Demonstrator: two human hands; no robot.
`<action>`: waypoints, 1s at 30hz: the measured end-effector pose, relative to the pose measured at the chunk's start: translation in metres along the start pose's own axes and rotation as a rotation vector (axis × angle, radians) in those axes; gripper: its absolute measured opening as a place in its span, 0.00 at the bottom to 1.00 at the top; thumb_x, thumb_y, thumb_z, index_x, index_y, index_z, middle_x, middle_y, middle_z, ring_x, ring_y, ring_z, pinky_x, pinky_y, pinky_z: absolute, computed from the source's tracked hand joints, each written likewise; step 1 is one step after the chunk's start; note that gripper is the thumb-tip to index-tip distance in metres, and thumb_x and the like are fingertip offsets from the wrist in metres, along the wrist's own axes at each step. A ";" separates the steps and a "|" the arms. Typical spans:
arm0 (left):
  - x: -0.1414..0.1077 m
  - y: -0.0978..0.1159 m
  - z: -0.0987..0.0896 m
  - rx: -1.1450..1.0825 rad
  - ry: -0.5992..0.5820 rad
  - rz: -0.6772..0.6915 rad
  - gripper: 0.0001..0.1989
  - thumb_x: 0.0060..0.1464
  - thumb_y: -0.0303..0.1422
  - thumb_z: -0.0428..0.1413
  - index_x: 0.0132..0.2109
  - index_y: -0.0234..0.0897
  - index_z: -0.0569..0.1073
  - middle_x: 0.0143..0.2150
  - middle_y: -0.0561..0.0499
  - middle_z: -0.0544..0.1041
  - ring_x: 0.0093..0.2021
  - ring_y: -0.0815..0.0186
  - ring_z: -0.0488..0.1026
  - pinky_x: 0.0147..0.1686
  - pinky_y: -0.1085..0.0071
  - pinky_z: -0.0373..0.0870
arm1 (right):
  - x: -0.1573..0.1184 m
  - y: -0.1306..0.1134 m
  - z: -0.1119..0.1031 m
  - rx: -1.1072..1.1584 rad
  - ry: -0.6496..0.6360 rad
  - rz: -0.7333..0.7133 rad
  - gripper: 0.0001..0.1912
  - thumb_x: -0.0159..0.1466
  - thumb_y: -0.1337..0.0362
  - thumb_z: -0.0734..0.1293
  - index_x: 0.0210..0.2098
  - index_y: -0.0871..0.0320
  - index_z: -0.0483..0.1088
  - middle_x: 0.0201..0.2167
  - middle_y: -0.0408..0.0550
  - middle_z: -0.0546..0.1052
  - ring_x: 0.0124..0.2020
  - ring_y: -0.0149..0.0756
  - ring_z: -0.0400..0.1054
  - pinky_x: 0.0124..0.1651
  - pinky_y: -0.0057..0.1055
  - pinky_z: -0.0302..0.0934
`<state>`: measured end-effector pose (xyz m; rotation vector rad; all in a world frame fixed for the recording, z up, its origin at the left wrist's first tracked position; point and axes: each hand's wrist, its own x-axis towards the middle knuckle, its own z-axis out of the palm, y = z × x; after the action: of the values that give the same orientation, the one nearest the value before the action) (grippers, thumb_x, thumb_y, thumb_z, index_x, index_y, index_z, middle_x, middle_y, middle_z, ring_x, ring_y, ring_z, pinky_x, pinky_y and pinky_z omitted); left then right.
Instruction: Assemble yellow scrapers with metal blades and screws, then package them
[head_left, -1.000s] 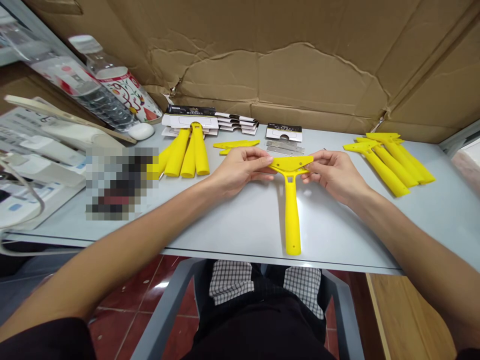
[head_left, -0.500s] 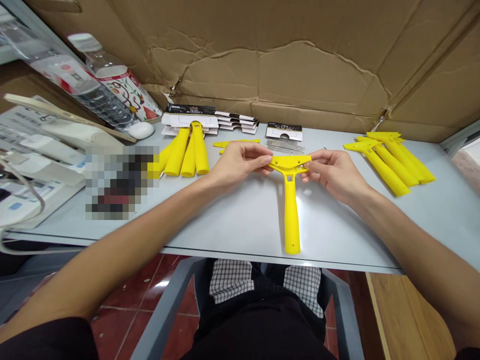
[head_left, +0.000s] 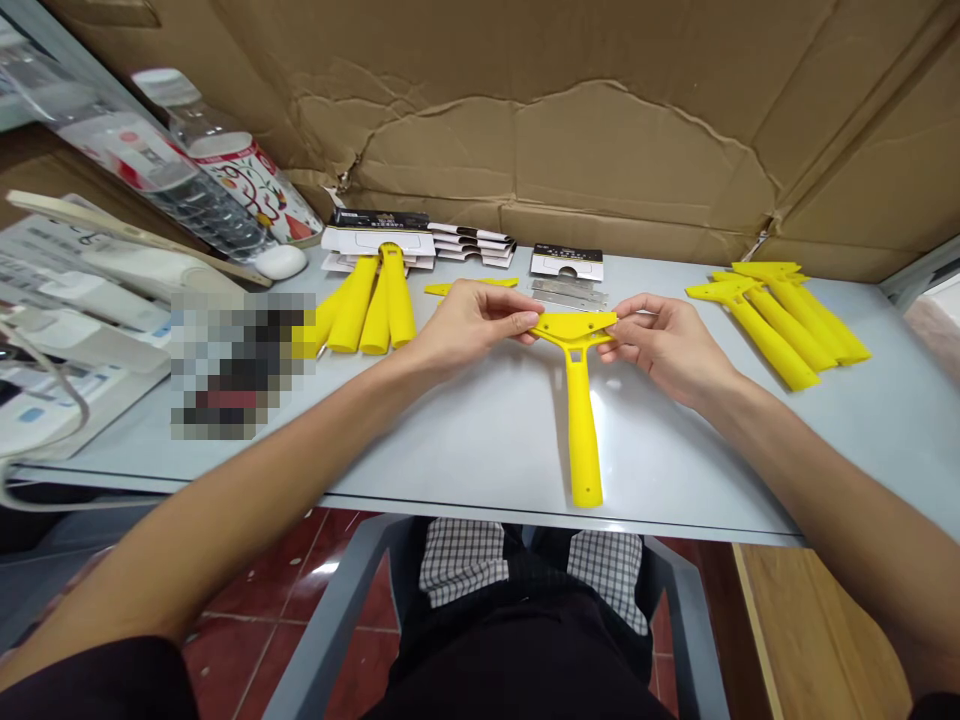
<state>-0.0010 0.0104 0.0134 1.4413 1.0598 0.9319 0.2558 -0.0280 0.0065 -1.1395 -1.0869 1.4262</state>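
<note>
A yellow plastic scraper [head_left: 583, 425] lies in front of me, its handle pointing toward the table's near edge. My left hand [head_left: 480, 325] pinches the left end of its wide triangular head between thumb and fingers. At the opposite end of the head, my right hand [head_left: 656, 340] has its fingers closed on the right corner. Just behind the head are thin metal blades [head_left: 568, 294], partly overlapping. A loose yellow head piece [head_left: 495, 284] rests behind my left hand, which partly hides it.
Yellow scraper handles [head_left: 371, 305] under black-and-white cards stand at left. More folded cards [head_left: 472, 245] and a single card [head_left: 566, 262] lie at the back. Several yellow scrapers [head_left: 784, 315] are at right. Bottles [head_left: 247, 180] and white devices crowd the left. Cardboard [head_left: 562, 150] walls the back.
The scraper's head has shifted slightly left and its handle is turned a little, with both hands keeping their grip. Everything else on the table stays in place.
</note>
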 end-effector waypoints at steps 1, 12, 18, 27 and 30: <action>0.000 0.000 0.000 0.002 0.006 0.000 0.13 0.48 0.36 0.77 0.38 0.34 0.87 0.38 0.44 0.87 0.35 0.62 0.84 0.47 0.61 0.84 | 0.000 0.000 0.000 0.003 -0.001 -0.002 0.18 0.52 0.65 0.85 0.35 0.56 0.74 0.33 0.49 0.85 0.32 0.38 0.81 0.40 0.36 0.79; -0.004 0.000 0.004 0.057 0.059 0.039 0.11 0.50 0.35 0.75 0.38 0.33 0.87 0.34 0.45 0.86 0.35 0.61 0.83 0.45 0.60 0.83 | 0.000 -0.006 0.004 -0.016 0.035 0.009 0.09 0.60 0.62 0.82 0.34 0.57 0.80 0.35 0.51 0.84 0.32 0.37 0.80 0.39 0.34 0.80; -0.006 0.001 0.005 0.094 0.071 0.040 0.09 0.51 0.32 0.73 0.39 0.33 0.87 0.33 0.46 0.86 0.35 0.60 0.83 0.45 0.60 0.83 | -0.002 -0.007 0.006 0.015 0.046 0.019 0.10 0.60 0.62 0.81 0.34 0.58 0.80 0.32 0.52 0.83 0.31 0.39 0.81 0.39 0.35 0.81; -0.007 0.002 0.006 0.083 0.072 0.013 0.10 0.50 0.32 0.74 0.39 0.33 0.87 0.34 0.45 0.85 0.35 0.60 0.83 0.46 0.60 0.81 | -0.003 -0.004 0.005 0.006 0.038 -0.006 0.19 0.51 0.61 0.87 0.35 0.59 0.79 0.34 0.52 0.84 0.31 0.37 0.81 0.41 0.36 0.81; -0.006 0.001 0.005 0.054 0.064 0.021 0.10 0.50 0.33 0.74 0.38 0.33 0.86 0.34 0.46 0.85 0.34 0.61 0.82 0.45 0.61 0.82 | -0.003 -0.005 0.005 0.006 0.033 -0.001 0.18 0.52 0.62 0.87 0.35 0.58 0.79 0.33 0.51 0.84 0.31 0.38 0.81 0.42 0.37 0.82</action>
<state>0.0020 0.0029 0.0134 1.4776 1.1264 0.9761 0.2515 -0.0306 0.0131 -1.1538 -1.0593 1.4042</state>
